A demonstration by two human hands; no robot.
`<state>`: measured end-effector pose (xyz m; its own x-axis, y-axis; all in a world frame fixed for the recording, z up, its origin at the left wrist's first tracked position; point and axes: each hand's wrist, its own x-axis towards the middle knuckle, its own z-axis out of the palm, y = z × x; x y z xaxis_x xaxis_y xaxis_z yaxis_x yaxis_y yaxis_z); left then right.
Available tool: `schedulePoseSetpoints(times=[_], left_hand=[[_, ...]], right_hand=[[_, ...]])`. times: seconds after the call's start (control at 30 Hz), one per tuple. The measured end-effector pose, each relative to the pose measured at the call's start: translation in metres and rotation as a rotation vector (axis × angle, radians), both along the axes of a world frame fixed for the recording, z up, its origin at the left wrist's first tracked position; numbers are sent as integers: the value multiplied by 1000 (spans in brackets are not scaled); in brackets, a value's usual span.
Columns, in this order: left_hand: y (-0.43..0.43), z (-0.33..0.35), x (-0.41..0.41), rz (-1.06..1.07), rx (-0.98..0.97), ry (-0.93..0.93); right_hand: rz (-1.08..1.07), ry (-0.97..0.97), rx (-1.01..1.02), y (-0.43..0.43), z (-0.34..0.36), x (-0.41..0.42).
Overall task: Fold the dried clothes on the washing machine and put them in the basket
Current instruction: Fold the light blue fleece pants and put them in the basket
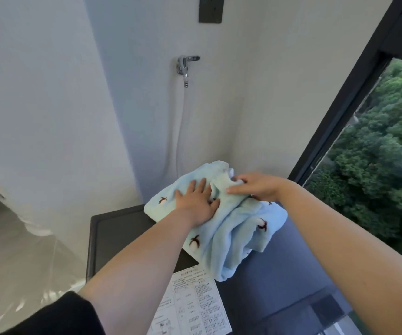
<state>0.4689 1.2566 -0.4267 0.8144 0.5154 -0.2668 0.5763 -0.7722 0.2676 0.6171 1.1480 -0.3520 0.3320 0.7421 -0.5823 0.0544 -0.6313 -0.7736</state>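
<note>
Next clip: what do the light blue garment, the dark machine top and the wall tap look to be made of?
The light blue garment looks like plush fleece: fuzzy nap, thick rounded folds. The dark machine top is smooth and low-sheen, plastic or coated metal; I cannot tell which. The wall tap looks like chrome-finished metal, given its bright mirror-like reflections.

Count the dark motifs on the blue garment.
3 plainly on the blue garment: one left of the left hand, one below it, one farther right. A dark trace by the right hand may be another; folds may hide more.
</note>
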Motion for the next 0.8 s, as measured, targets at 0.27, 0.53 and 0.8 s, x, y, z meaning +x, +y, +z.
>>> schedulePoseSetpoints(times=[0.27,0.53,0.8], left_hand=[[7,10,-2,230,-323,-171],[-17,-9,22,91,55,58],[-24,-34,21,107,160,-26]], right_hand=[[-573,-408,-151,-52,-53,69],[-192,-686,113,11,-13,18],[-39,-415,-314,-6,-90,29]])
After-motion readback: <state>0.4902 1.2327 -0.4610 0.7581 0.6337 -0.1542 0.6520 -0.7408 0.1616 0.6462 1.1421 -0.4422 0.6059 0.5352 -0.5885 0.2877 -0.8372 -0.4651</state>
